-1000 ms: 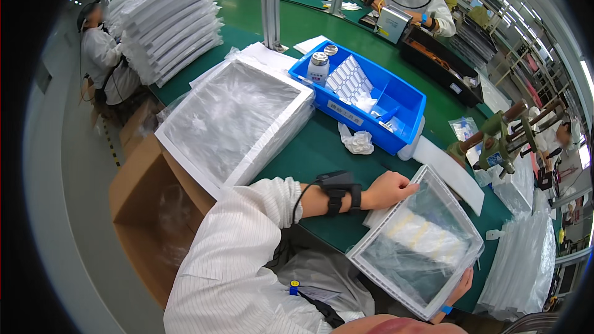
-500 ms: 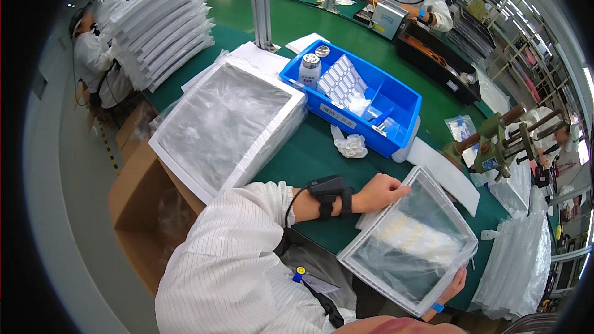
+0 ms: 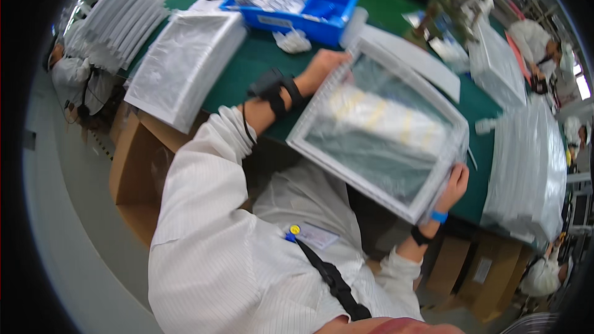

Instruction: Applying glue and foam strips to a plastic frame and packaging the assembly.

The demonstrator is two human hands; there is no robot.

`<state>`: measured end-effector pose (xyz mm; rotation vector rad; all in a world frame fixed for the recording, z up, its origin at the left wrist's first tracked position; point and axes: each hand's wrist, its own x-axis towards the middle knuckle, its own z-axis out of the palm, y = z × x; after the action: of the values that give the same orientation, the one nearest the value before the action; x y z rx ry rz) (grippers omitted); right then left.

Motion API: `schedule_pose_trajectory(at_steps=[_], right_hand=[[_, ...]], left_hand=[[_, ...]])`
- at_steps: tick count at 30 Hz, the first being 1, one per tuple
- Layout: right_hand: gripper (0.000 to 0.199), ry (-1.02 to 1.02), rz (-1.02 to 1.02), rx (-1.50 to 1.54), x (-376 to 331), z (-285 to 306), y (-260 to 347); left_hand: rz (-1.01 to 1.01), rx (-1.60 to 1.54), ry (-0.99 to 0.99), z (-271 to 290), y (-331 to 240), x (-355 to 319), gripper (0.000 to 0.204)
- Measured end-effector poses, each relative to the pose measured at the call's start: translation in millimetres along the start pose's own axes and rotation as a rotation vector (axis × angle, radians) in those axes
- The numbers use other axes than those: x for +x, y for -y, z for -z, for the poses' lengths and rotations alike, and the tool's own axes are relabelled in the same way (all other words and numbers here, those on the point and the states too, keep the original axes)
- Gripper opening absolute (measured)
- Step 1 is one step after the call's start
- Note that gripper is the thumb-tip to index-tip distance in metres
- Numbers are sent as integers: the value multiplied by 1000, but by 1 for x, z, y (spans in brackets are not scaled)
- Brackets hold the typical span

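Note:
A rectangular white frame (image 3: 352, 176) in clear plastic film is held tilted in front of me, over the near edge of the green table. Through its film shows a white packet with yellow stripes (image 3: 390, 120). At the upper left corner, my left hand (image 3: 326, 65) is closed on the rim, its wrist wearing a black strapped device. My right hand (image 3: 455, 188) grips the opposite, lower right side, fingers curled round the edge and partly hidden. Just beyond the frame lies a curved white sheet (image 3: 427, 62).
Film-wrapped white frames (image 3: 179, 68) lie at the left, above an open cardboard box (image 3: 133, 167). Behind stand a blue bin (image 3: 322, 32) and crumpled tissue (image 3: 292, 41). Bagged panels (image 3: 526, 167) line the right; a green metal fixture (image 3: 442, 0) is farther back. Co-workers sit at both sides.
My view has shifted, so the bin and table appear higher. Both hands still hold the frame, which now shows larger and higher in the picture.

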<state>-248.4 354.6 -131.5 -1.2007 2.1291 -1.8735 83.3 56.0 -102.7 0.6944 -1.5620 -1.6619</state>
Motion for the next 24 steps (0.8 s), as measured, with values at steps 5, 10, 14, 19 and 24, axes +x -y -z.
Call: schedule_pose_trajectory(at_steps=[5,10,14,19,24], right_hand=[[21,-226,-222,500,-6,6,13],[20,-428,-294,822,-11,17,16],[17,-603,-400,894,-15,23,26],[20,-586,-141,500,-54,78,24],[29,-724,-60,107,-123,163,29]], left_hand=[[109,-97,-24,-1,-6,7,52],[142,-87,-66,-5,-9,4,54],[161,-83,-61,1,-3,5,57],[185,-101,-137,-1,-3,3,60],[162,-186,-159,-15,-13,-3,49]])
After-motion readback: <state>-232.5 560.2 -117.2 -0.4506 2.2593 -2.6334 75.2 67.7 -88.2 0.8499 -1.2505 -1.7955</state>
